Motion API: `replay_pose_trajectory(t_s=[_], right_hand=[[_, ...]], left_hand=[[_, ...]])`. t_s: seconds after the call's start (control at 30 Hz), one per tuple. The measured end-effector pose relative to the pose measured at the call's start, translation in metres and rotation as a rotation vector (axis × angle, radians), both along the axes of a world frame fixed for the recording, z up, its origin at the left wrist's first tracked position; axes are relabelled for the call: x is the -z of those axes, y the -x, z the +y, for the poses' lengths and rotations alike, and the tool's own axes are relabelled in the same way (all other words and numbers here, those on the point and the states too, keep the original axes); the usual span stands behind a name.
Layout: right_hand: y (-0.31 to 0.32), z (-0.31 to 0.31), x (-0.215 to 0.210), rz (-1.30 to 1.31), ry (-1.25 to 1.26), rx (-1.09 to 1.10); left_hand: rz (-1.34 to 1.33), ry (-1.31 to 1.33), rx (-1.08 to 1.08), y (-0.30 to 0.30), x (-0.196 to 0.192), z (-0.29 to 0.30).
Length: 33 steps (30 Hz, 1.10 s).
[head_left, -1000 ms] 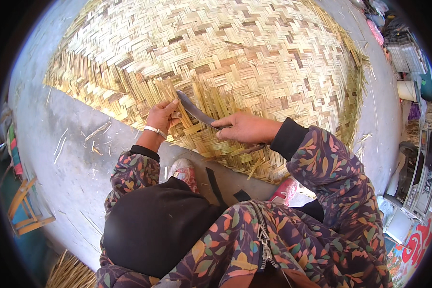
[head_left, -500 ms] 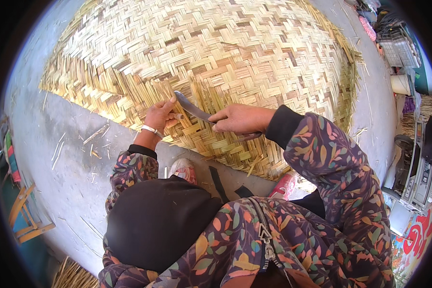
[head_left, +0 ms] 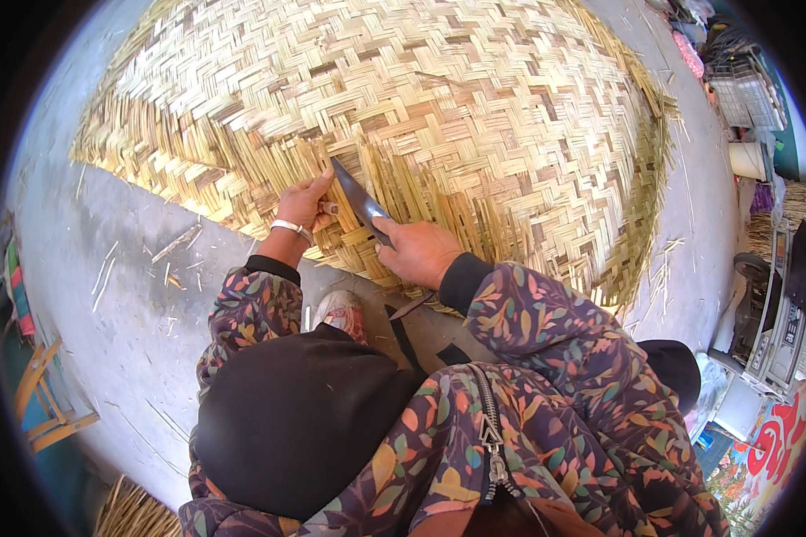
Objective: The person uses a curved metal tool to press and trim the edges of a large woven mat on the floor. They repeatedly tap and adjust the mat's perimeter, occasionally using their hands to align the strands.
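Both hands have shifted slightly right along the mat edge since before. Right hand (head_left: 418,252) closed around the knife (head_left: 360,201) handle, blade pointing far-left. Left hand (head_left: 307,202) pinches loose strips of the woven bamboo mat (head_left: 475,107) on the floor (head_left: 125,295). Crates (head_left: 748,89) far right, contents unclear.
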State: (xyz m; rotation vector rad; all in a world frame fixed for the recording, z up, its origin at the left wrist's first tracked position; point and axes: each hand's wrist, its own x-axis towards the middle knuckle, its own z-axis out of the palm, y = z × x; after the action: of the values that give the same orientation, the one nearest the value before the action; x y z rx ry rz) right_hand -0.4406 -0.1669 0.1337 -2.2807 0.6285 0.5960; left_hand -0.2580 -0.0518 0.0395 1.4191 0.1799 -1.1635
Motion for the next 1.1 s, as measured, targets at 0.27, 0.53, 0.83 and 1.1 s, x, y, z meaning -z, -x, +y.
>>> replay_pose_trajectory(t_s=[0.27, 0.53, 0.83, 1.1], right_hand=[[-0.013, 0.007, 0.024, -0.048, 0.097, 0.000], [-0.012, 0.002, 0.028, -0.100, 0.119, -0.029], [-0.014, -0.006, 0.034, -0.162, 0.260, -0.156], [-0.016, 0.000, 0.043, -0.142, 0.308, -0.180]], left_hand=[[0.097, -0.149, -0.009, 0.006, -0.012, -0.003], [0.280, -0.195, 0.007, 0.010, -0.018, 0.000], [-0.098, -0.337, -0.052, 0.008, 0.000, -0.026], [-0.963, -0.655, 0.719, 0.002, -0.028, -0.014]])
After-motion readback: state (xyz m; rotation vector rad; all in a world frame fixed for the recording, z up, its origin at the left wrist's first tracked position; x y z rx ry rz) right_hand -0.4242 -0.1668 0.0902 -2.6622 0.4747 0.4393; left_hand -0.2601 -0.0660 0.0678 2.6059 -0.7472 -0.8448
